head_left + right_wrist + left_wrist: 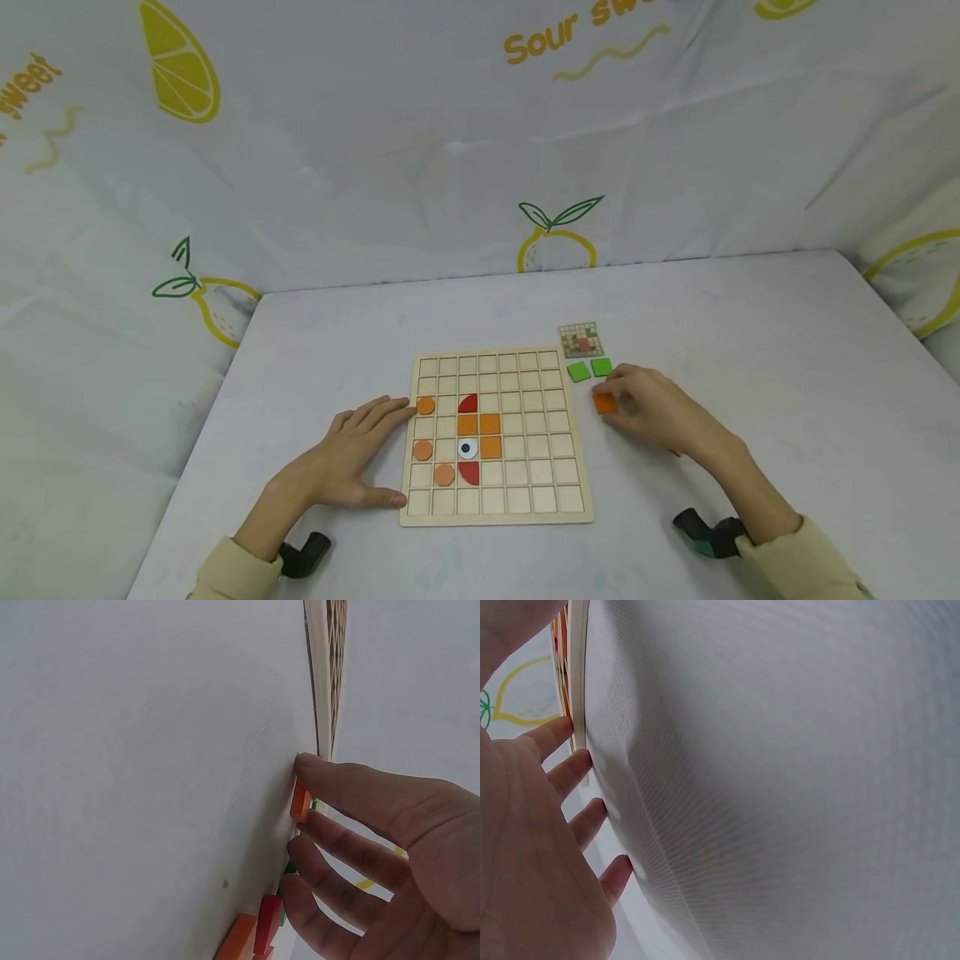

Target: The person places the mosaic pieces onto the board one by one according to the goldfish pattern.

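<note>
My right hand (651,408) pinches an orange square tile (605,403) between thumb and finger, just off the right edge of the wooden grid board (528,475). In the right wrist view the same orange tile (301,801) shows edge-on between thumb and index finger, close to the tabletop. With fingers spread, my left hand (341,462) touches the board's left edge. On the board are several orange squares (491,424), a round white eye piece (467,448), red quarter-circles (468,473), and round pieces in orange (425,405) and salmon (444,475).
Two green tiles (579,372) lie beside the board's upper right corner. Behind them is a small picture card (581,340) with a grid. Near the right hand, the right wrist view shows a red piece (267,924) and another orange piece (238,937) on the white cloth.
</note>
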Action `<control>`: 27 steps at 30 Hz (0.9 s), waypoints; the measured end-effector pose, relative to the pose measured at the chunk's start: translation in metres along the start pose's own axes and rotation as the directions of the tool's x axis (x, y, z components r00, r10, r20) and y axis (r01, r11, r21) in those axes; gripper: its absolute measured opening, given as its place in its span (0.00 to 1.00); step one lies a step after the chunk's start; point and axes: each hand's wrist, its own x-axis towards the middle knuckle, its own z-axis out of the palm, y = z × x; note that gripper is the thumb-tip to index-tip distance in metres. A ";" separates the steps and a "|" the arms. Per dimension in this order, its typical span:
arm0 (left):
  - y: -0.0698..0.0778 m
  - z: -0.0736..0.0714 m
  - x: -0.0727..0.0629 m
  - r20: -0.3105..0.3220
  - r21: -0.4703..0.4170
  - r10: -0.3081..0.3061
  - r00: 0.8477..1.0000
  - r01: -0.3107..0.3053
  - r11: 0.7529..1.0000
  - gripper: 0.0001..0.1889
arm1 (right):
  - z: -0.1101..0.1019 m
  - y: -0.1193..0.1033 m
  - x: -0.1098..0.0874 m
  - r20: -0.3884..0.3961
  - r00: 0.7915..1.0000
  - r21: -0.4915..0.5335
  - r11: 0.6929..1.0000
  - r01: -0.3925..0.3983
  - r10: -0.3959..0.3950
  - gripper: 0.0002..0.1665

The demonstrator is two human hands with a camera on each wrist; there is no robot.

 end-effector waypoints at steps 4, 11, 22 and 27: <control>0.000 0.000 0.000 0.000 0.007 0.000 1.000 0.000 1.000 0.57 | 0.000 0.002 0.001 -0.003 1.000 0.006 1.000 0.014 -0.014 0.17; 0.000 -0.001 0.001 -0.005 0.008 0.006 1.000 -0.006 1.000 0.57 | -0.001 0.005 0.000 -0.001 1.000 0.004 1.000 0.024 -0.024 0.15; 0.001 -0.001 0.000 -0.006 0.013 0.002 1.000 -0.002 1.000 0.57 | -0.001 -0.010 0.001 -0.055 0.997 -0.024 0.998 0.054 -0.055 0.14; 0.002 -0.001 0.001 -0.006 0.009 0.001 1.000 -0.001 1.000 0.57 | -0.001 -0.025 0.003 -0.063 0.994 -0.007 0.996 0.089 -0.089 0.14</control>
